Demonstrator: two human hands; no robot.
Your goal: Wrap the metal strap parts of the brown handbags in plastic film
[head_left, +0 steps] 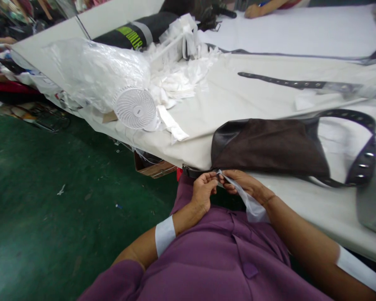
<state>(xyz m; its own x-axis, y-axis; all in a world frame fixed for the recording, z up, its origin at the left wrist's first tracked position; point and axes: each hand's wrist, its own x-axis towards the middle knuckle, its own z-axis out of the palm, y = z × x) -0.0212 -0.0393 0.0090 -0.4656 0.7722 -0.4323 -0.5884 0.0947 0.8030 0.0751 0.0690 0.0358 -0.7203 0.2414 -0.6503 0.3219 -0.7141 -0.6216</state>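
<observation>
A thin clear plastic strip (242,196) is pinched between both hands at the near table edge (301,200), just below the brown bag (269,146). The left hand (203,190) is closed, fingertips pressed on the strip's upper end; the right hand (244,184) is also closed on it, fingers meeting the left's. The rest of the strip is draped down over the purple shirt (225,251). A dark strap end (192,170) is seen at the table edge, touching or just beside the left fingers; whether it is gripped too cannot be told.

Judged step: the strip is being worked at the bag's strap end. To be done well, the pinch should be kept close to the strap so the film is not stretched or torn, and the loose tail should be kept clear of the fingers. The bag is best left flat on the table so the studded strap (363,159) is not dragged.

Further off: a small white fan (134,108), a clear plastic wrap (94,71), white paper scraps (178,79), a loose belt (282,81). Another person's hand (253,10) is rested at the far side.
</observation>
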